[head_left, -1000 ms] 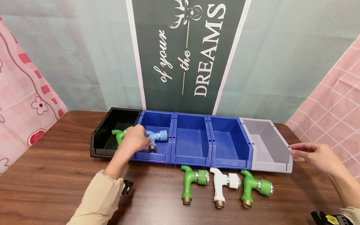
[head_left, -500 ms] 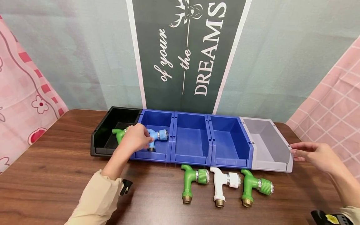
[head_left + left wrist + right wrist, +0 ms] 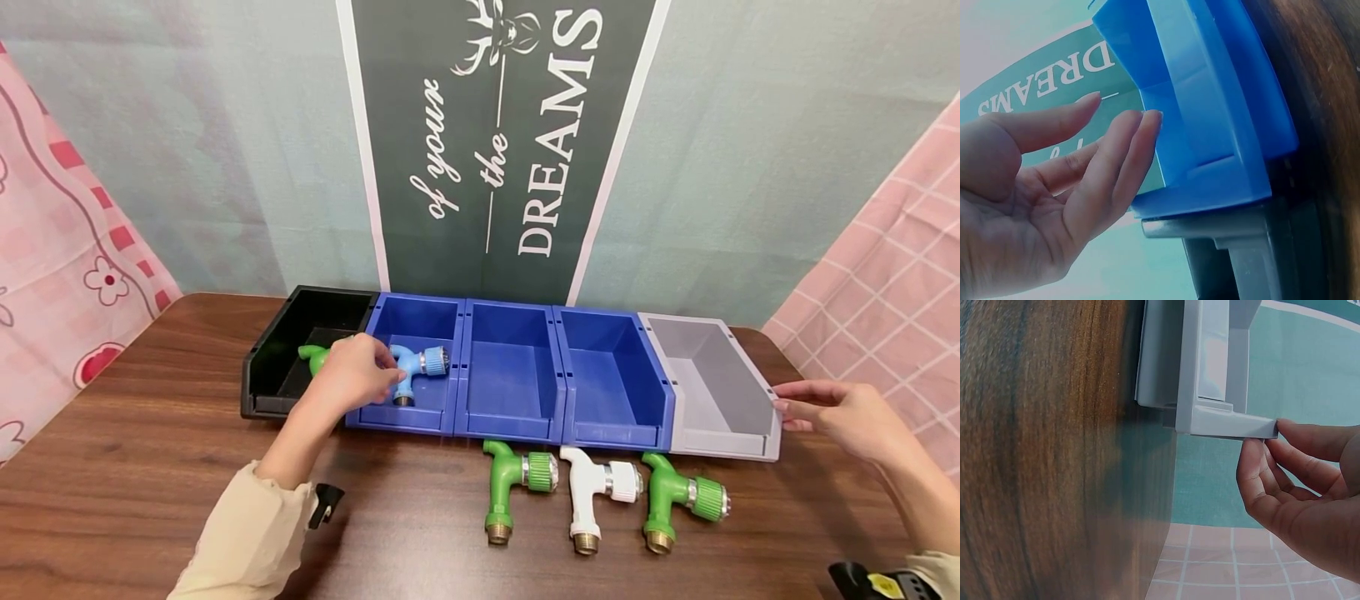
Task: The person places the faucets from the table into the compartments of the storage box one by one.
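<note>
In the head view my left hand (image 3: 351, 372) is over the front of the leftmost blue bin (image 3: 420, 421), close beside a light blue tap (image 3: 407, 372) lying in it. The left wrist view shows its thumb and fingers apart, with nothing between them. A green tap (image 3: 314, 358) lies in the black bin (image 3: 262, 406), partly hidden behind that hand. At the far right, my right hand (image 3: 847, 415) pinches the side wall of the grey bin (image 3: 1229, 424) between thumb and fingers.
Two more blue bins, a middle one (image 3: 510, 427) and a right one (image 3: 611, 435), continue the row. Before them on the wooden table (image 3: 420, 533) lie a green tap (image 3: 501, 487), a white tap (image 3: 588, 496) and another green tap (image 3: 663, 500). A curtain (image 3: 727, 167) hangs behind.
The light blue tap's threaded end has swung slightly left and settled in the bin. My left hand has let go of it and its forearm shifted left. My right hand stays put.
</note>
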Available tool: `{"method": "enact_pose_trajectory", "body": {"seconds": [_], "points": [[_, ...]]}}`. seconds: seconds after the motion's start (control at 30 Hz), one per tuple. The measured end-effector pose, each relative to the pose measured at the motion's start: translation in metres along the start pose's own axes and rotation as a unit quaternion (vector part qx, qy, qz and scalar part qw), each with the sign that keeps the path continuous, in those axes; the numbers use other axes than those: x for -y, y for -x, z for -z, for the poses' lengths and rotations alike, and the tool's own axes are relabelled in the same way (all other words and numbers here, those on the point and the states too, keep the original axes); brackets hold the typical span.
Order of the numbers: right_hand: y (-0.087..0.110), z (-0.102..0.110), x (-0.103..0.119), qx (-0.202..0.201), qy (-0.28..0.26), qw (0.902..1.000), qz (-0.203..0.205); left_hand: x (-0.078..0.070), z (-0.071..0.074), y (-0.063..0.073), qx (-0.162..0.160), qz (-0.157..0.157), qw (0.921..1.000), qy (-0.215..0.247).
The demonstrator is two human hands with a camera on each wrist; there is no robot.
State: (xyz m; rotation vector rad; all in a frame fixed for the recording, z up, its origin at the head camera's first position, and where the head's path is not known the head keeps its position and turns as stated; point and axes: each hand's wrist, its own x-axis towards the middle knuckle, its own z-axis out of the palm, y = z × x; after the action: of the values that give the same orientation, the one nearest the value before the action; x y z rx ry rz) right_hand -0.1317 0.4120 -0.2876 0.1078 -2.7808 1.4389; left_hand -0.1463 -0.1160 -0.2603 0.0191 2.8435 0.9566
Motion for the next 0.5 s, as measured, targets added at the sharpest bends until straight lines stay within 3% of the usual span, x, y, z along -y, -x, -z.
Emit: {"method": "enact_pose_trajectory", "body": {"seconds": [0.5], "points": [[0.0, 0.0, -0.001, -0.001, -0.003, 1.0, 0.001, 0.009, 0.011, 0.01, -0.016, -0.027, 0.9992, -0.025]]}}
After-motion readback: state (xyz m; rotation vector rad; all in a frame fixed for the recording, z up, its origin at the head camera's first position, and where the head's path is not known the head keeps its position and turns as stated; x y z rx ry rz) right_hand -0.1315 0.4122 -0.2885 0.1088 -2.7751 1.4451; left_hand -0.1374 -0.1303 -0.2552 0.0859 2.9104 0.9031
